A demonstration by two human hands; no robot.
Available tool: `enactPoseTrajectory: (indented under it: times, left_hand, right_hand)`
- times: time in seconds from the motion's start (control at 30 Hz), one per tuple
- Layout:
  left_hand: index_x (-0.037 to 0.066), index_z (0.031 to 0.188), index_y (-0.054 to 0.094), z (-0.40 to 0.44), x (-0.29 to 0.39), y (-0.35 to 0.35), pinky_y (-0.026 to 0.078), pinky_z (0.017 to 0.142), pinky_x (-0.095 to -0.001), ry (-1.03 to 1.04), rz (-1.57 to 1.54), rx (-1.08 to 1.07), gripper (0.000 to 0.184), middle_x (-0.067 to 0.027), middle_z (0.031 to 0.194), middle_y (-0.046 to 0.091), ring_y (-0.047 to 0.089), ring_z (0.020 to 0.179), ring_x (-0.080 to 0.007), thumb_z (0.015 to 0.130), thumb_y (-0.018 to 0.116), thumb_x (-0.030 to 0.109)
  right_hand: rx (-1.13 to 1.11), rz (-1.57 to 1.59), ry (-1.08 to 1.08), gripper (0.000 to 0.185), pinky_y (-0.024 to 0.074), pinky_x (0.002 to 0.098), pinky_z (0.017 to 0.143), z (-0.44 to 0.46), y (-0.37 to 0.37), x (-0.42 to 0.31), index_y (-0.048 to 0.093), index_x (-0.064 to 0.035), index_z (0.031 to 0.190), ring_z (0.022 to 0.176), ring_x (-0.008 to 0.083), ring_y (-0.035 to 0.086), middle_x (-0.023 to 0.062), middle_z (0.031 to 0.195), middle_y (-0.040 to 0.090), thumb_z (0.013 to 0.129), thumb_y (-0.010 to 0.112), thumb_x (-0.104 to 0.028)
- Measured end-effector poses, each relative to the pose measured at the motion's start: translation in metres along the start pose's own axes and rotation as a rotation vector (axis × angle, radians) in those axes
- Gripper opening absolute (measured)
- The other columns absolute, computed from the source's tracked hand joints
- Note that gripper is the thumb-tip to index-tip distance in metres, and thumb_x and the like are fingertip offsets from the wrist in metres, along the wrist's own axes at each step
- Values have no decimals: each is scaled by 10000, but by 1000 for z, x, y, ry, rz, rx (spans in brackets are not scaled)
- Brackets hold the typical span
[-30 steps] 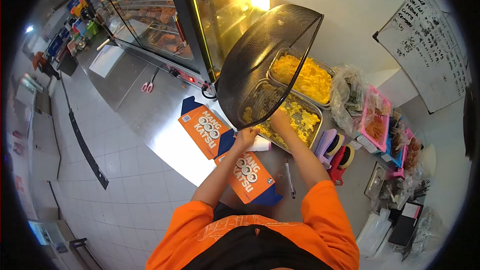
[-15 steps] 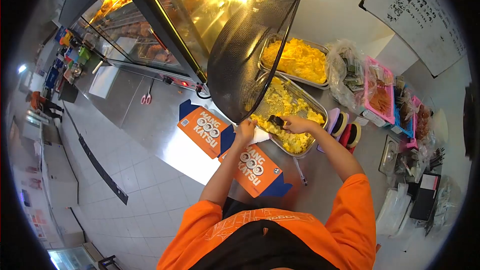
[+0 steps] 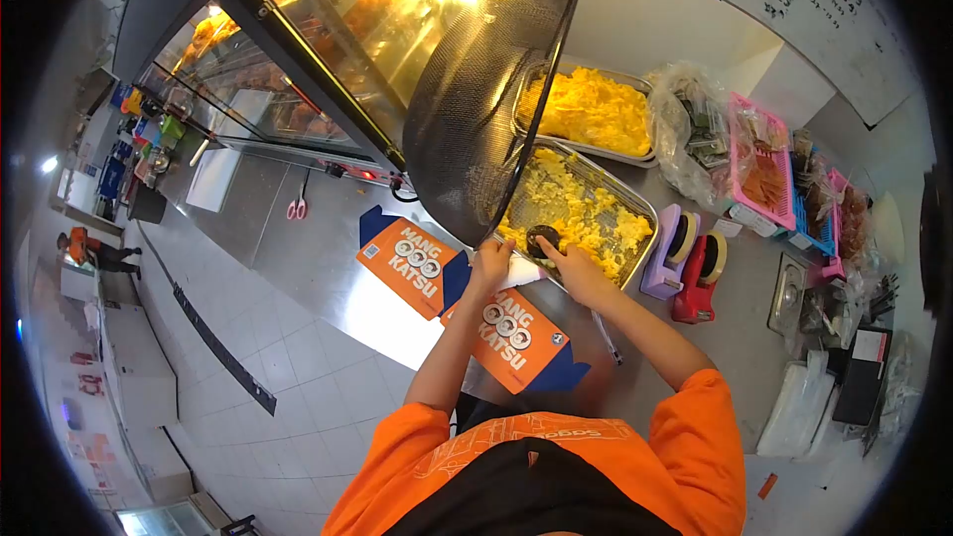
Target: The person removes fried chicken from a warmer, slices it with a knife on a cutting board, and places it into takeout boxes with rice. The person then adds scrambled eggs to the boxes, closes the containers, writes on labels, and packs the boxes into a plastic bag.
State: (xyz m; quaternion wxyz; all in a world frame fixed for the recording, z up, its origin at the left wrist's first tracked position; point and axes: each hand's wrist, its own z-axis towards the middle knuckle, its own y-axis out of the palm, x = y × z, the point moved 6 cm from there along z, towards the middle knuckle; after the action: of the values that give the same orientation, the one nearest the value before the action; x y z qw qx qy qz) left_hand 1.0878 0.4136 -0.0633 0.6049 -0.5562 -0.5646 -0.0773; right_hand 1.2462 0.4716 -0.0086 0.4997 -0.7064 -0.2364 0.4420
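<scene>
My right hand (image 3: 578,273) is closed around a black round-headed spoon (image 3: 542,238), at the near edge of a metal tray (image 3: 645,213) of yellow scrambled egg (image 3: 601,228). My left hand (image 3: 490,264) is closed beside the low end of a dark mesh food cover (image 3: 467,109), which stands tilted up over the trays' left side. What the left fingers hold is hidden. Something white (image 3: 523,270) lies between the hands. Two orange and blue boxes, a left box (image 3: 407,263) and a right box (image 3: 511,337), lie below the hands.
Behind is a second tray of egg (image 3: 601,114). A lit glass food warmer (image 3: 328,69) stands at left. Purple (image 3: 663,263) and red (image 3: 700,288) tape dispensers, a pink basket (image 3: 759,164) and plastic bags (image 3: 685,129) are at right. Scissors (image 3: 298,206) lie left; a person (image 3: 89,248) stands far off.
My right hand has moved slightly left and nearer my left hand, with the spoon lower in its grip. The view has shifted slightly, showing more of the tape dispensers.
</scene>
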Motion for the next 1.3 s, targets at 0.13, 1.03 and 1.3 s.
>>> enactPoseTrajectory:
  times: [0.13,1.03,1.3]
  left_hand:
    - [-20,621,503,3,-1,0,366,437,-325,9,-11,24,418,-78,498,486,462,451,-138,824,490,345]
    - [-47,739,551,8,-11,4,404,670,-431,-107,34,-10,420,-267,761,555,547,779,-391,812,463,358]
    - [-33,668,507,6,-4,3,378,443,-334,31,34,15,388,-102,531,513,496,465,-159,819,502,324]
  right_hand:
    - [-148,204,32,576,437,384,666,-1,-1,9,227,-141,1304,755,325,546,200,830,532,769,414,-38]
    - [89,390,-77,649,440,360,639,112,39,13,224,-81,1276,714,325,547,205,803,546,691,480,37]
    - [-195,352,-134,594,427,360,663,75,12,12,243,-57,1279,749,320,541,223,824,536,728,449,25]
